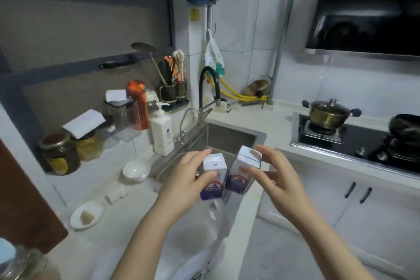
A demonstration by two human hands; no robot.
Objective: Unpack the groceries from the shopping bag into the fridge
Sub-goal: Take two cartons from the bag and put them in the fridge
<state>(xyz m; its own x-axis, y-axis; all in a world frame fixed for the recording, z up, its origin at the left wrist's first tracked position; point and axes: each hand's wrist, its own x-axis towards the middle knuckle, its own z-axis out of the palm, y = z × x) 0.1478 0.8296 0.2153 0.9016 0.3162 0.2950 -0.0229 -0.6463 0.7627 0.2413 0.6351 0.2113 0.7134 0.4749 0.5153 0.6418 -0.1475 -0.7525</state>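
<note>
while the left hand (pixel 189 180) pinches one boxy white-and-purple carton (pixel 213 178), the right hand (pixel 276 175) pinches another carton (pixel 242 169) at three o'clock; print unreadable.

Dim cool light, soft blur, bowed wide-angle edges

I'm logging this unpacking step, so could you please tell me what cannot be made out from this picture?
- Fridge: outside the head view.
- Shopping bag: its opening and contents, hidden behind the forearms and cut by the bottom edge.
- Left carton and right carton: label text too blurred to read.
- Right hand: how firmly its fingers grip, blurred.
- Left hand covers its carton's side.
</note>
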